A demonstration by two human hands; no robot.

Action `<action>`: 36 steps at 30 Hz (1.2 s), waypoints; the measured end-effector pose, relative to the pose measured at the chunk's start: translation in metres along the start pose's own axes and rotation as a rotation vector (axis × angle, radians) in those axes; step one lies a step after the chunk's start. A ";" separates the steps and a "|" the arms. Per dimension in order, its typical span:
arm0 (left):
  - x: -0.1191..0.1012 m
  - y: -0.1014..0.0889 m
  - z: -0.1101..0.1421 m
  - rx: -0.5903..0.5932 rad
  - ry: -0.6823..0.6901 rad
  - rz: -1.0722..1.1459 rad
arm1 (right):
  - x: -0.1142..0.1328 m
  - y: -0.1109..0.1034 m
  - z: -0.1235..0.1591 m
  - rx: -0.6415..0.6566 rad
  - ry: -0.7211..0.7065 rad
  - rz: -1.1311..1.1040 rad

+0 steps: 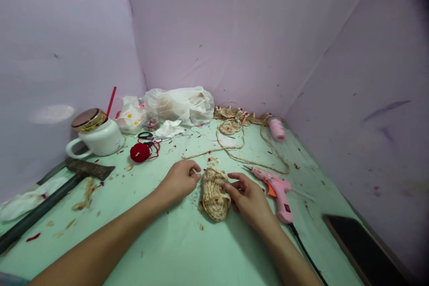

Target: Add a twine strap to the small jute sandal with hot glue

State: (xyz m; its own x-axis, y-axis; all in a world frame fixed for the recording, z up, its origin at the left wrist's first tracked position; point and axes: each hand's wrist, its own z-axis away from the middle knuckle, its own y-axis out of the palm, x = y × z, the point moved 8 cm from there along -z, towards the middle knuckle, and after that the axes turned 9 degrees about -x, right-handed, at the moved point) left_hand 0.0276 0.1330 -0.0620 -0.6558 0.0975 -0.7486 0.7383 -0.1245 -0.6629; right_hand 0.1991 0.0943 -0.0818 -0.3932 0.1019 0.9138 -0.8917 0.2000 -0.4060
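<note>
A small woven straw slipper [216, 203] lies on the pale green tabletop between my hands, one end toward me and a band across its lower half. My left hand [182, 179] is just left of its upper end, fingers curled in and thumb close to the index finger; whatever may be pinched there is hidden. On the other side, my right hand [248, 194] has its thumb at the slipper's edge and the index finger raised, the other fingers partly hidden. Close to the right hand, a pink glue gun [276, 187] lies with its nozzle pointing left.
Straw cord [258, 161] loops toward more woven pieces [231, 125] and a pink thread spool [276, 128]. Leftward are a red yarn ball [140, 152], scissors [145, 136], a white mug [102, 139] and a hammer [87, 170]. A plastic bag [182, 105] sits behind; a phone [365, 250] lies right.
</note>
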 end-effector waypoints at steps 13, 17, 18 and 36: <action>-0.017 0.013 0.004 0.062 0.232 0.129 | 0.006 -0.001 0.000 -0.107 -0.094 0.065; -0.012 0.009 0.002 0.016 0.021 0.427 | 0.009 0.002 0.003 -0.080 -0.072 -0.020; -0.014 0.005 0.003 -0.016 0.003 0.503 | 0.011 0.002 0.003 -0.066 -0.067 -0.076; -0.032 -0.012 0.016 -0.113 0.107 0.813 | 0.018 -0.007 0.005 -0.005 0.173 -0.726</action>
State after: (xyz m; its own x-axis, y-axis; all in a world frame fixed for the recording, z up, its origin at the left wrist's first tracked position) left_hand 0.0376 0.1151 -0.0301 0.1038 0.1146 -0.9880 0.9909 -0.0971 0.0928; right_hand 0.1968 0.0897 -0.0629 0.3352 0.0945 0.9374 -0.9125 0.2801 0.2981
